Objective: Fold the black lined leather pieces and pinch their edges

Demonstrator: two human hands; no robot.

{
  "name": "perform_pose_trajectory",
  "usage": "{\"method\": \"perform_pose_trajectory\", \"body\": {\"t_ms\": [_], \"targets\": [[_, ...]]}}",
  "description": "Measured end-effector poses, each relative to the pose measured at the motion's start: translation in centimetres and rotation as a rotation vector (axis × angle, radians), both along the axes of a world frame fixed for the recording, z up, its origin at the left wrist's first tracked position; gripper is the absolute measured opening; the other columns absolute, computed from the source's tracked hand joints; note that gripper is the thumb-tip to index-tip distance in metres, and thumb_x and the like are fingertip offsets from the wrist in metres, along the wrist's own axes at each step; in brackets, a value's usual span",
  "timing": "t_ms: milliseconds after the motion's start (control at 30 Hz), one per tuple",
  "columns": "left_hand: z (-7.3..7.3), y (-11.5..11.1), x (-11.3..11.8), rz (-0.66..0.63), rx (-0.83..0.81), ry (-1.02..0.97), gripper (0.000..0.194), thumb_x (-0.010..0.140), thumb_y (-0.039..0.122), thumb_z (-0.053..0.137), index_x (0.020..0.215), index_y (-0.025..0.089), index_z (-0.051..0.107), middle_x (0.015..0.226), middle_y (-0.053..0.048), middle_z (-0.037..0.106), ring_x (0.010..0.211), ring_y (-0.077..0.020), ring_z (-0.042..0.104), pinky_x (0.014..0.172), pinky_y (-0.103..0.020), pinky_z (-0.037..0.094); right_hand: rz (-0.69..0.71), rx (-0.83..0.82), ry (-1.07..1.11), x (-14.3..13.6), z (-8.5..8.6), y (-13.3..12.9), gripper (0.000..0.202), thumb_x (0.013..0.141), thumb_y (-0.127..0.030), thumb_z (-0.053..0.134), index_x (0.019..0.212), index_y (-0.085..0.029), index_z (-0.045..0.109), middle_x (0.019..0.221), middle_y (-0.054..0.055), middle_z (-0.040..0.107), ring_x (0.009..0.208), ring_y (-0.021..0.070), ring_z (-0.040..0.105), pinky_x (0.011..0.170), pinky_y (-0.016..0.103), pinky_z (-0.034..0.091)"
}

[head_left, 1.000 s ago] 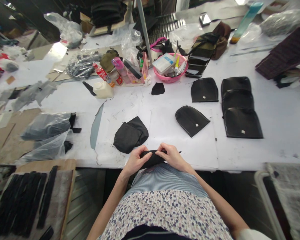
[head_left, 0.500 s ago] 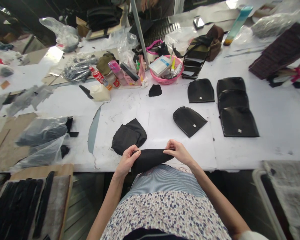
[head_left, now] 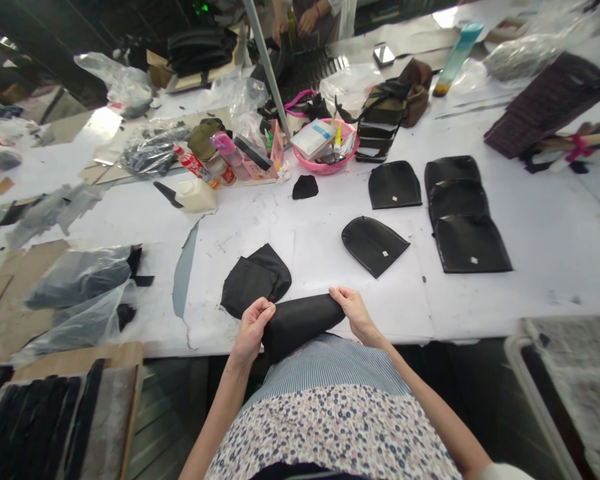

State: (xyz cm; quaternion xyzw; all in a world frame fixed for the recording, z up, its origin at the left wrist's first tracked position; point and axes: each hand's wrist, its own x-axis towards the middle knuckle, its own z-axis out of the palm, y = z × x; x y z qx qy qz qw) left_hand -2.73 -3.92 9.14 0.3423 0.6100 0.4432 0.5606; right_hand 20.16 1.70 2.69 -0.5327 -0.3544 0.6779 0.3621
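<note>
A piece of black fabric [head_left: 300,323] is stretched between my two hands at the table's front edge, its lower part hanging against the apron. My left hand [head_left: 253,325] pinches its upper left corner between thumb and fingers. At the upper right corner, my right hand [head_left: 354,312] grips the edge in the same way. Just beyond my left hand lie overlapping black fabric pieces [head_left: 255,277]. Further right on the white table [head_left: 320,247] are a curved black panel [head_left: 375,245] and another black panel [head_left: 395,185], each with a small white sticker.
Overlapping black panels [head_left: 467,217] lie at the right. Toward the back stand a pink basket [head_left: 325,165], a white bottle [head_left: 196,196] and a metal pole [head_left: 267,67]. Plastic-wrapped bundles [head_left: 80,277] lie left. Another person's hands [head_left: 307,21] show at the far side.
The black fabric has tilted, its right end now higher, and its broad face shows more. Both hands still hold its corners. The camera view has shifted slightly.
</note>
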Motion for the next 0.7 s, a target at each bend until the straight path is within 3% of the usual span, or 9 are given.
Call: {"method": "perform_pose_trajectory", "body": {"t_ms": [133,300,400,567,633,700], "targets": [[-0.6,0.5,0.1,0.051,-0.036,-0.049,0.038,0.08,0.037,0.065,0.064,0.017,0.037,0.059,0.006,0.033,0.053,-0.0067,0.028,0.049,-0.018,0.024,0.004,-0.052,0.005,-0.3,-0.8,0.7,0.05,0.069,-0.063,0.065,0.058,-0.018,0.046,0.055,-0.004,0.041,0.055,0.0108,0.036,0.052,0.024,0.028],[-1.2,1.3,-0.7,0.147,-0.028,-0.163,0.038,0.076,0.037,0.071,0.064,0.017,0.041,0.059,0.007,0.037,0.052,-0.0056,0.032,0.048,-0.016,0.029,0.068,0.0,0.148,-0.9,-1.5,0.0,0.047,0.082,-0.063,0.052,0.075,-0.017,0.056,0.068,0.0,0.054,0.068,0.0147,0.048,0.063,0.025,0.039],[-2.1,1.5,-1.3,0.253,-0.036,-0.233,0.033,0.071,0.035,0.076,0.069,0.016,0.049,0.061,0.007,0.046,0.054,-0.0058,0.041,0.052,-0.015,0.037,0.17,0.069,-0.088,-1.5,-3.0,-0.4,0.048,0.083,-0.061,0.048,0.062,-0.018,0.05,0.06,-0.001,0.048,0.061,0.0139,0.045,0.056,0.024,0.036],[-3.6,2.1,-1.2,0.317,-0.071,-0.327,0.032,0.062,0.032,0.082,0.076,0.015,0.059,0.068,0.005,0.058,0.059,-0.0071,0.051,0.059,-0.016,0.046,0.104,0.19,-0.388,-1.8,-5.2,0.7,0.049,0.085,-0.053,0.047,0.051,-0.02,0.036,0.05,-0.004,0.034,0.051,0.0106,0.035,0.05,0.023,0.028],[-3.9,2.5,-1.6,0.371,-0.093,-0.315,0.033,0.059,0.031,0.083,0.078,0.016,0.061,0.072,0.004,0.062,0.062,-0.0081,0.055,0.062,-0.017,0.048,0.113,0.197,-0.444,-1.0,-5.4,1.2,0.046,0.086,-0.048,0.049,0.051,-0.02,0.038,0.047,-0.005,0.034,0.048,0.0102,0.036,0.049,0.023,0.028],[-4.3,3.0,-3.1,0.523,-0.098,-0.25,0.033,0.058,0.031,0.081,0.081,0.017,0.062,0.078,0.004,0.066,0.067,-0.0094,0.058,0.065,-0.018,0.049,0.113,0.203,-0.495,0.4,-5.2,1.8,0.039,0.089,-0.041,0.048,0.057,-0.019,0.047,0.047,-0.005,0.04,0.047,0.0107,0.04,0.049,0.023,0.031]]}}
